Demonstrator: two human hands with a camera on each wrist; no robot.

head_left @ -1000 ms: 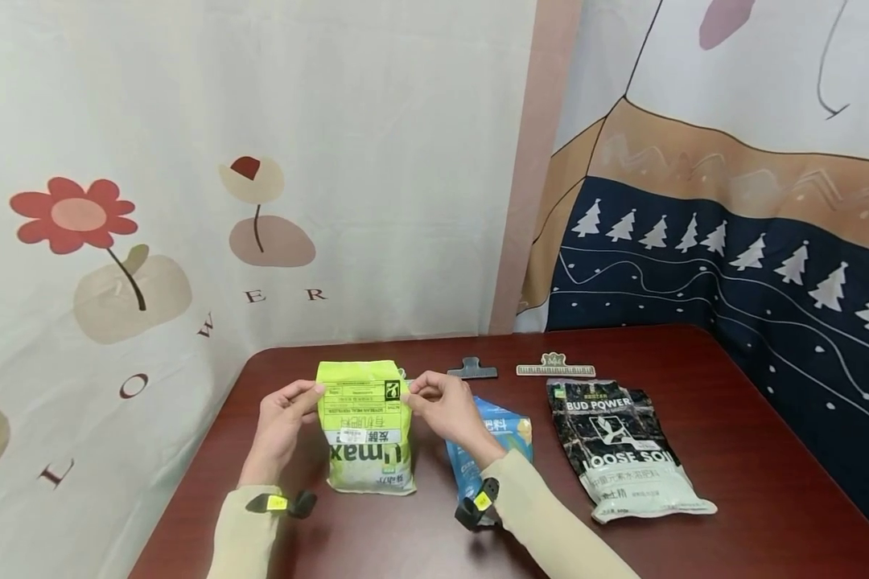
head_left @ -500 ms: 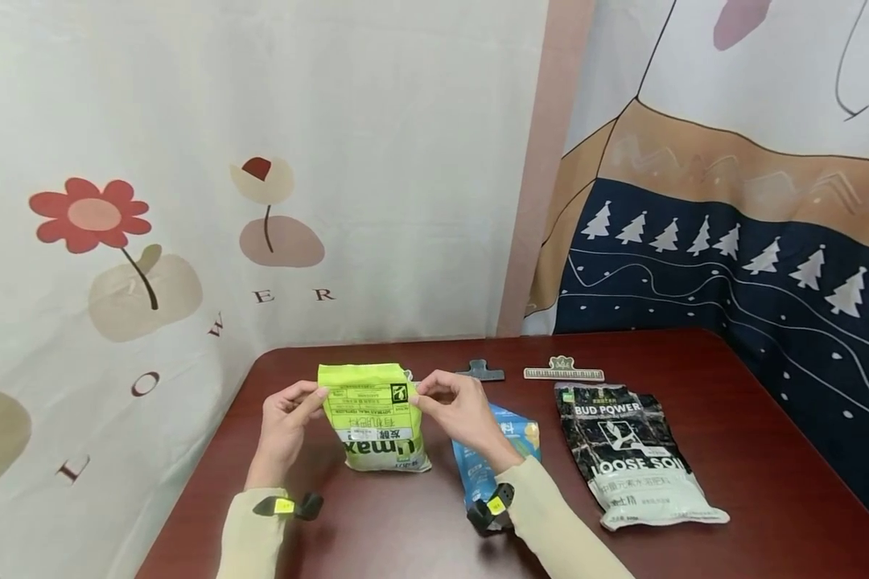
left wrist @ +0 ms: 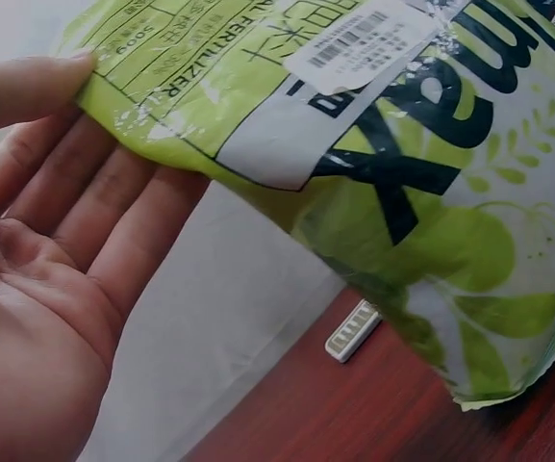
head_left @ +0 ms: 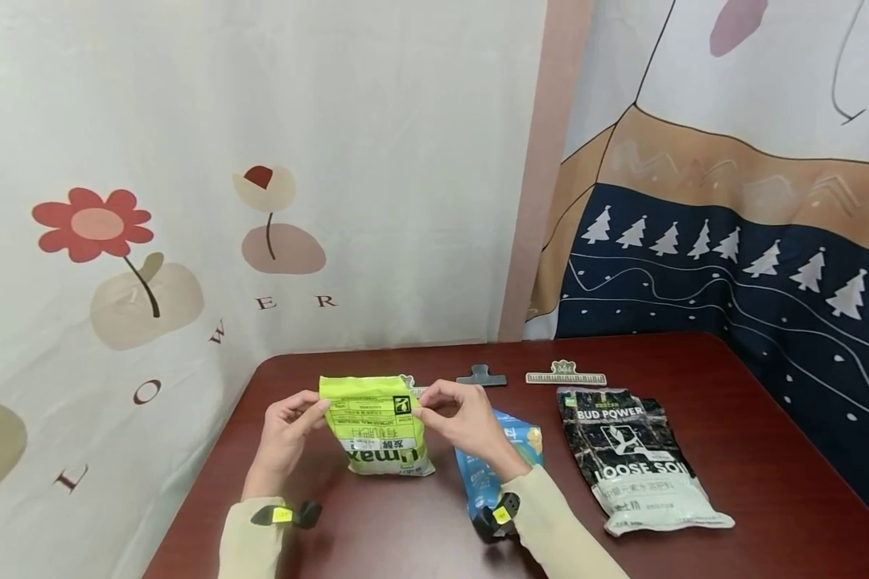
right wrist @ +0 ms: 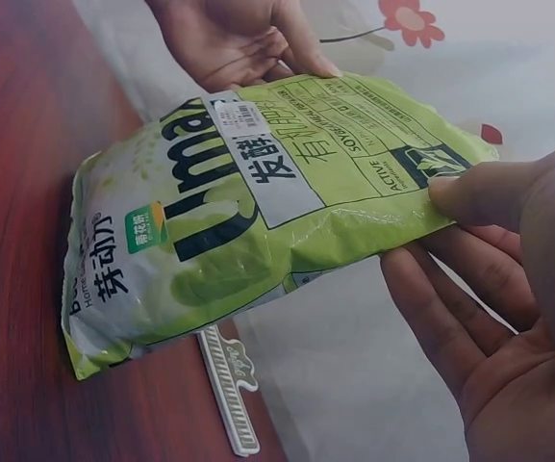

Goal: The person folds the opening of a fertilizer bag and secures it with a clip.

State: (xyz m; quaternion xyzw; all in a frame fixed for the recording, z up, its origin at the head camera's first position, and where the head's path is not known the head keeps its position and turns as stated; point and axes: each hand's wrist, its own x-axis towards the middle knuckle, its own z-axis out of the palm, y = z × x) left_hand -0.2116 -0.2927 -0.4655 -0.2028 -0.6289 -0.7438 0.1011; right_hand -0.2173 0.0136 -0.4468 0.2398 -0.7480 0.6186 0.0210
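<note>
A lime-green and white fertilizer bag [head_left: 380, 434] hangs between both hands, its printing upside down in the head view. My left hand [head_left: 284, 438] pinches the bag's upper left edge; in the left wrist view the thumb lies on the front and the fingers go behind. On the opposite edge my right hand [head_left: 467, 426] pinches the bag near its black square logo, thumb in front, as the right wrist view shows. Whether the bag's lower end touches the table is hard to tell. Behind the bag, a white clip [right wrist: 227, 390] is partly hidden in the head view.
Under the right forearm lies a blue bag [head_left: 487, 478], partly covered. To its right is a black and white soil bag [head_left: 640, 462]. A dark clip [head_left: 482, 375] and a pale clip [head_left: 565, 374] lie near the back edge of the dark red table [head_left: 376, 531].
The green bag's lower end has swung away and to the right, so its front looks shorter. Both hands keep their pinch on its edges. The head view has shifted slightly.
</note>
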